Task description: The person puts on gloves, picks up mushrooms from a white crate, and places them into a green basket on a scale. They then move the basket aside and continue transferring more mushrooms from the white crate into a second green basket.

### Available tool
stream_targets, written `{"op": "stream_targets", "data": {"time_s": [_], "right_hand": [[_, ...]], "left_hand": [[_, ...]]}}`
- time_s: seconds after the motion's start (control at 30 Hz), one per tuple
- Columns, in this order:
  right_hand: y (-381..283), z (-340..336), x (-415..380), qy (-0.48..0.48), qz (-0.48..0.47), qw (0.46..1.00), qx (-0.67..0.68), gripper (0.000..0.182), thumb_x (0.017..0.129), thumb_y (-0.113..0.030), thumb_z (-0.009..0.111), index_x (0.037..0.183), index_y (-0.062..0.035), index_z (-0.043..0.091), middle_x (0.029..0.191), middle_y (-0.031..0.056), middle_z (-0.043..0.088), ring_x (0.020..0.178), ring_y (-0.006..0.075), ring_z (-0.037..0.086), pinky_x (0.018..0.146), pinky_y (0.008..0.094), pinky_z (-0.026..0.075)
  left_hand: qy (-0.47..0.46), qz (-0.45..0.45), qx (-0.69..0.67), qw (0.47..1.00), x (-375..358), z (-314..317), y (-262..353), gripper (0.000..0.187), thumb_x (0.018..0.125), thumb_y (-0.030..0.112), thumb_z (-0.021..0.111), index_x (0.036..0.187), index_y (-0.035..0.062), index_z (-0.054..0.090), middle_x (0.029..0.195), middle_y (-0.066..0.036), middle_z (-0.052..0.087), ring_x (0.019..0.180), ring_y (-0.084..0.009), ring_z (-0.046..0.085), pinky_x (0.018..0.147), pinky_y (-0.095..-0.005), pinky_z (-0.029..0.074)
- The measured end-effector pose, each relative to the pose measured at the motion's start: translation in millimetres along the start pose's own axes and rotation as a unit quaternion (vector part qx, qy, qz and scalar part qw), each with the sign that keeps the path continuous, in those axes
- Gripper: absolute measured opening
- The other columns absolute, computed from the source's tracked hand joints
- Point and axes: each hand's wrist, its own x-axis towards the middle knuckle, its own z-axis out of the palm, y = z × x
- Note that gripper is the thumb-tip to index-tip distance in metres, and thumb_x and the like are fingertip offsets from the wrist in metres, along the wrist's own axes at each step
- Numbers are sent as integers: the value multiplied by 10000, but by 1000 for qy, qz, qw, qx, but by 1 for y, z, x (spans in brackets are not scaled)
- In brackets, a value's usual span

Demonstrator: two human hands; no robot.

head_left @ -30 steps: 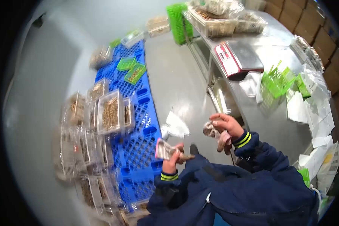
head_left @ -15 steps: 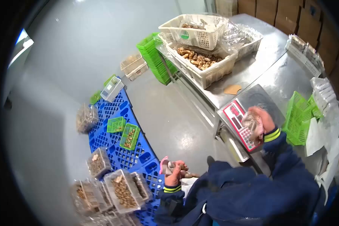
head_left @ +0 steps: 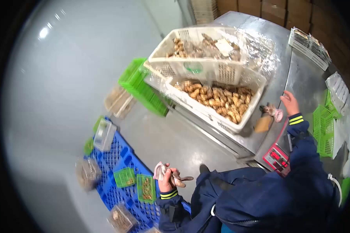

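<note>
My left hand (head_left: pixel 166 181) is closed around a pink-and-grey work glove (head_left: pixel 177 181), whose fingers hang out toward the right. Over the steel table, my right hand (head_left: pixel 291 104) is open, its fingers stretched out and apart from anything. Just left of it a second work glove (head_left: pixel 275 112), with a pink cuff and dark fingers, is at the table by a piece of brown cardboard (head_left: pixel 263 123). Below my right forearm is a red-and-white digital scale (head_left: pixel 277 157), partly hidden by the sleeve.
White crates (head_left: pixel 237 125) of brown, knobbly produce are stacked on the steel table (head_left: pixel 274 83), some under clear plastic. Green baskets (head_left: pixel 323 130) stand at right; more (head_left: pixel 144 87) are stacked beside the table. A blue pallet (head_left: pixel 116 157) on the floor bears small baskets and bagged boxes.
My right hand has let go of its glove, which is now at the table beside the cardboard, and has moved away from the scale. The view has shifted toward the crates.
</note>
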Motion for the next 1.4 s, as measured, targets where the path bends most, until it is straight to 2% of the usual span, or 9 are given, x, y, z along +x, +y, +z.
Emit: {"op": "stream_targets", "data": {"time_s": [0.03, 0.2, 0.4, 0.53, 0.73, 0.9, 1.07, 1.27, 1.4], "right_hand": [[-48, -6, 3, -102, 167, 980, 32, 383, 892, -209, 605, 1207, -5, 530, 969, 107, 646, 818, 133, 616, 718, 227, 496], [-212, 58, -9, -262, 201, 925, 190, 321, 944, -213, 524, 1181, 4, 537, 960, 88, 647, 800, 103, 616, 674, 201, 492], [-216, 165, -4, -379, 221, 867, 237, 314, 961, -171, 488, 1215, 12, 523, 955, 109, 663, 794, 138, 638, 711, 251, 518], [-242, 242, -1, -416, 258, 834, 255, 341, 974, -161, 484, 1273, 0, 465, 1013, 113, 636, 819, 135, 618, 722, 258, 523], [-291, 313, 16, -206, 343, 821, 408, 416, 959, -171, 512, 1329, -30, 384, 1070, 157, 587, 889, 180, 607, 735, 289, 528], [-306, 345, 29, -47, 346, 863, 365, 362, 929, -300, 563, 1109, 12, 528, 1032, 120, 611, 874, 161, 619, 687, 272, 542], [-331, 386, 44, 115, 392, 844, 347, 354, 903, -329, 604, 1000, 10, 583, 840, 84, 645, 741, 134, 634, 616, 246, 517], [-348, 400, 45, 287, 381, 838, 266, 228, 875, -252, 612, 901, -25, 618, 704, 19, 593, 591, 94, 565, 564, 231, 472], [-326, 387, 35, 364, 348, 834, 226, 195, 869, -217, 606, 940, -36, 616, 753, 3, 589, 657, 89, 567, 587, 233, 467]], "left_hand": [[-6, -1, 24, 1000, 33, -4, 20, 370, 866, 144, 587, 1176, 8, 435, 863, -125, 618, 773, -219, 606, 677, -347, 516], [-116, 66, 153, 979, 212, -2, 100, 357, 841, 107, 583, 1160, -24, 489, 992, -124, 596, 854, -200, 592, 743, -337, 490], [-195, 196, 274, 921, 406, 83, 171, 407, 831, 61, 555, 1222, -24, 477, 1002, -137, 604, 844, -202, 603, 764, -330, 499], [-235, 146, 248, 928, 509, 125, 197, 385, 873, 87, 582, 1235, 1, 482, 1005, -88, 606, 831, -168, 601, 739, -290, 503], [-271, 133, 325, 896, 647, 205, 226, 340, 861, 118, 606, 1171, -8, 549, 1018, -77, 633, 832, -173, 617, 728, -301, 506], [-350, 63, 344, 869, 755, 290, 176, 318, 826, 82, 645, 1129, 12, 573, 945, -92, 648, 824, -189, 639, 711, -314, 510], [-480, -15, 260, 838, 790, 364, 124, 576, 843, 456, 636, 1154, -23, 562, 1060, -129, 640, 898, -196, 635, 770, -303, 500], [-555, -126, 198, 798, 795, 369, 127, 366, 835, 149, 616, 1150, -26, 553, 1041, -118, 632, 943, -234, 635, 848, -325, 488], [-502, -87, 117, 852, 762, 341, 130, 297, 813, 80, 605, 1083, -37, 561, 963, -108, 649, 928, -226, 633, 836, -329, 488]]}}
